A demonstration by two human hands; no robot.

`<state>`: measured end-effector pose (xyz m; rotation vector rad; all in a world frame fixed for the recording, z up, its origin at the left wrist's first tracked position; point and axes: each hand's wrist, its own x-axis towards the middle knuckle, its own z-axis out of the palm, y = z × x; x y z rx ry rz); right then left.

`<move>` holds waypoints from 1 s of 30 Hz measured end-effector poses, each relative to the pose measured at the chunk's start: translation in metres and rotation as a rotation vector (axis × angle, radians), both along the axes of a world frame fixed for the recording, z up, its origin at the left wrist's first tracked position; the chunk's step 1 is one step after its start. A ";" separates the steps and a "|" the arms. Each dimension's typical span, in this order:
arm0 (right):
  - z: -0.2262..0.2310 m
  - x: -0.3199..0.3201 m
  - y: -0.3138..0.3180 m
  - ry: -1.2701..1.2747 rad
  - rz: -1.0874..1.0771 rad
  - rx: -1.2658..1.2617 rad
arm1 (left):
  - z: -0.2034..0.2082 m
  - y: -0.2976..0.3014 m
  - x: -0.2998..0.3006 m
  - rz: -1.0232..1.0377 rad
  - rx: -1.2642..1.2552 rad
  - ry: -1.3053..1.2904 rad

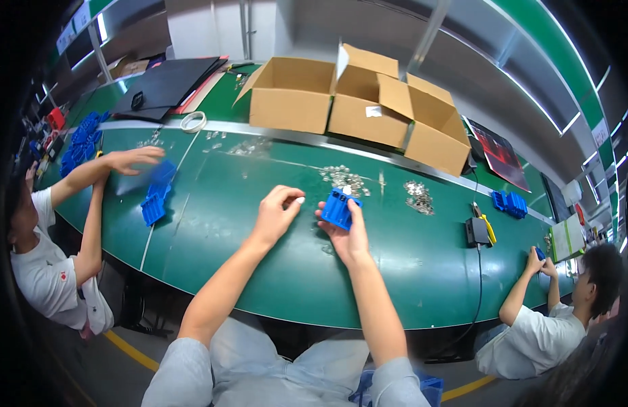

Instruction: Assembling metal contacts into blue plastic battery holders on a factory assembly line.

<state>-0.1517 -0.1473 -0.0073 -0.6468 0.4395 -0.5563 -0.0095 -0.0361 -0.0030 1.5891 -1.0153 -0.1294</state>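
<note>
My right hand grips a blue plastic holder with dark slots near its top, thumb along its right side. At the holder's upper edge shows a small whitish spot, too small to name. To the left, apart from the holder, my left hand is closed in a pinch. Something pale and tiny is at its fingertips; I cannot make out what it is. Just beyond the holder lies a loose pile of small shiny metal pieces on the green table.
Another metal pile lies to the right. Three cardboard boxes line the back. A black adapter with a cable and yellow-handled pliers sit right. Co-workers work on both sides; the left one reaches over blue holders.
</note>
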 end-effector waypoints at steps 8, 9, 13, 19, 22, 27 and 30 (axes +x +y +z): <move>0.003 0.004 0.012 0.045 0.017 -0.064 | 0.001 0.000 -0.001 -0.164 -0.028 -0.042; 0.006 0.004 0.013 0.046 0.025 -0.067 | -0.001 0.000 0.000 -0.188 -0.012 -0.017; 0.004 0.005 0.016 0.110 -0.023 -0.087 | -0.004 0.000 0.001 -0.217 -0.004 -0.058; 0.001 0.006 0.016 0.094 -0.062 -0.178 | -0.003 -0.002 -0.002 -0.250 -0.032 0.276; 0.008 0.007 0.020 0.062 -0.069 -0.202 | -0.012 -0.003 0.006 -0.240 -0.005 0.491; 0.009 0.003 0.020 0.044 -0.053 -0.198 | -0.005 -0.003 0.006 -0.372 0.055 0.675; 0.009 0.002 0.021 0.058 -0.064 -0.206 | -0.005 -0.002 0.006 -0.392 0.067 0.687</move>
